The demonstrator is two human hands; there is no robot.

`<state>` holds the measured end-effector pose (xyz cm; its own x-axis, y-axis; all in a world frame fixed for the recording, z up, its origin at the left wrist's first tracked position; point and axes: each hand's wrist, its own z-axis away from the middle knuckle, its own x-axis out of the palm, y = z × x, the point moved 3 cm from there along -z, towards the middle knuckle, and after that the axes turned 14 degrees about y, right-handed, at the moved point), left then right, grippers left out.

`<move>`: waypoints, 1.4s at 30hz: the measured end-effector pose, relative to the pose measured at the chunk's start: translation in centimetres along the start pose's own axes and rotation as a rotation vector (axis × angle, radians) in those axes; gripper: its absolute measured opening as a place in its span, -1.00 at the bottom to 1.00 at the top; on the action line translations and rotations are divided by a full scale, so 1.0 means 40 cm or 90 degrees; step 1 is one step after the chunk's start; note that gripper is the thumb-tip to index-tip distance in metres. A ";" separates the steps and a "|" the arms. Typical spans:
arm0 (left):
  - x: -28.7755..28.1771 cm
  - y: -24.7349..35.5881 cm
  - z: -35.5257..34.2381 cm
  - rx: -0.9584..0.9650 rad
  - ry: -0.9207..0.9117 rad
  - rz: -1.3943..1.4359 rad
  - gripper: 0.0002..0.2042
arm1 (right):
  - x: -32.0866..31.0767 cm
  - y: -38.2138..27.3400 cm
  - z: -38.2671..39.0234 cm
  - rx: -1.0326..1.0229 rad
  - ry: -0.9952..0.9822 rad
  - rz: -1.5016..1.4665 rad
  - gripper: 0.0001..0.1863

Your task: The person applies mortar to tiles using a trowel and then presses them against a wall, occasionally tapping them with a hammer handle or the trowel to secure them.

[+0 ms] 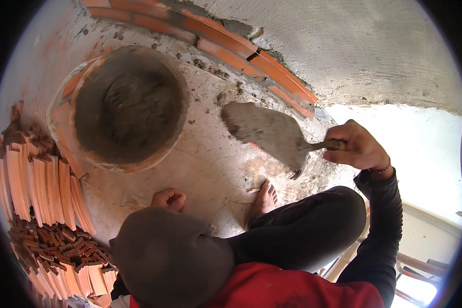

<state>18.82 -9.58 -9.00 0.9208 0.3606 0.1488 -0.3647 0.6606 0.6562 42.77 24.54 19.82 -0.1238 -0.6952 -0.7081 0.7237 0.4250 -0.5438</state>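
My right hand (359,146) grips the handle of a trowel (267,131), its broad blade smeared with grey mortar and pointing left, above the floor beside a low course of bricks. The blade is slightly blurred. To its left stands a round bucket (182,120) holding wet grey mortar (138,110). My left hand (170,199) is curled closed low in the middle, with nothing visible in it; a dark grey rounded shape (172,256) covers its wrist. Thin orange bricks (226,53) form the curved-looking course at the wall's foot, with mortar along them.
Stacks of thin orange tiles or bricks (36,179) stand at the left, with more (84,277) below them. A rough grey plastered wall (364,51) rises behind the brick course. A bare foot (265,197) rests on the stained floor (210,174) under my bent dark-clad leg (303,226).
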 end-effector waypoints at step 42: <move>0.060 -0.029 -0.023 0.460 0.421 -0.247 -0.78 | -0.024 0.300 0.091 0.097 0.194 0.053 -0.82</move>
<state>21.30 -8.87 -10.08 0.6182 0.6400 -0.4562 0.3082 0.3365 0.8898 54.06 28.20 15.62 -0.2406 -0.4472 -0.8615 0.8301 0.3652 -0.4214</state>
